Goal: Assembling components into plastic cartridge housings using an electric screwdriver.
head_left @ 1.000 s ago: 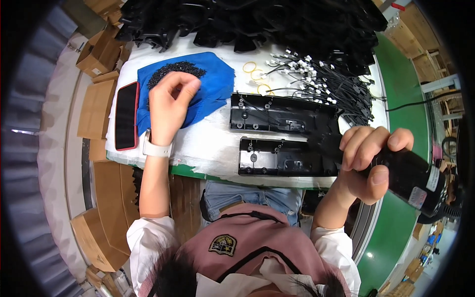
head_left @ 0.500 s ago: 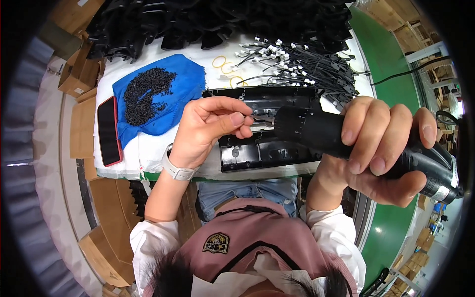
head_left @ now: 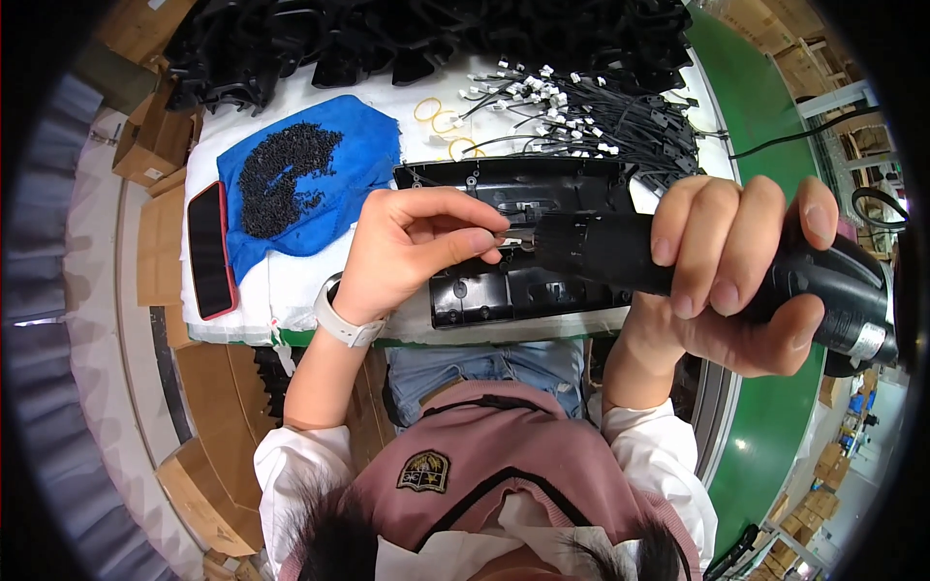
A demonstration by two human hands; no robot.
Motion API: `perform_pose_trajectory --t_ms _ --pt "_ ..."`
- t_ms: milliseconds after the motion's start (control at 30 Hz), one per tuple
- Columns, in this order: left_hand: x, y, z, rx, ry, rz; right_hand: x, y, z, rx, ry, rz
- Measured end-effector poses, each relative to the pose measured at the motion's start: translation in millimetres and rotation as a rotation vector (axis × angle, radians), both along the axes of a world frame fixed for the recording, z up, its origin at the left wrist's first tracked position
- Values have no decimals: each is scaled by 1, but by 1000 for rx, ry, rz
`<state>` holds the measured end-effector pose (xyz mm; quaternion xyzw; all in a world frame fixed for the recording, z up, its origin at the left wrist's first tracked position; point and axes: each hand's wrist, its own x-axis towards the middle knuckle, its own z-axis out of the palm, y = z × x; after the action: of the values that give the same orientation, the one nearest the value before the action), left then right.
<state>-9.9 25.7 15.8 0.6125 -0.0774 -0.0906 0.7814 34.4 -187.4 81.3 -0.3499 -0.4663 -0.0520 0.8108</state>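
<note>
My right hand [head_left: 736, 261] is wrapped round a black electric screwdriver [head_left: 601, 254], held level with its tip pointing left. The thumb and forefinger of my left hand [head_left: 426, 237] are pinched together right at the metal tip; what lies between them is too small to make out. Behind and below both hands, a black plastic housing [head_left: 572, 295] with small posts lies on the white table. Its middle is partly hidden by the screwdriver and my fingers. To the left, many tiny black screws [head_left: 276, 189] are heaped on a blue cloth [head_left: 349, 136].
A red-edged phone [head_left: 210, 254] lies beside the cloth. Black cables [head_left: 620, 116] with white connectors are piled at the back right, with yellow rubber bands [head_left: 428, 109] near them. Black plastic parts [head_left: 426, 44] are stacked along the far edge. A green surface [head_left: 775, 290] runs down the right.
The screwdriver and my right hand have shifted slightly up and left. My left fingers have moved slightly right and stay pinched at the tip.
</note>
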Motion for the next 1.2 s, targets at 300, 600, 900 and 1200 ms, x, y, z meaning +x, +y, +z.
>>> perform_pose_trajectory --t_ms 300,600,900,1200 --pt "4 1 -8 -19 -26 -103 4 -7 -4 142 259 112" --pt "8 -11 -17 302 -127 354 23 -15 -25 -67 143 -98" --pt "7 -12 -21 406 -156 335 17 -1 -41 -251 185 -178" --pt "8 -19 -23 473 -199 293 12 4 -43 -266 223 -195"
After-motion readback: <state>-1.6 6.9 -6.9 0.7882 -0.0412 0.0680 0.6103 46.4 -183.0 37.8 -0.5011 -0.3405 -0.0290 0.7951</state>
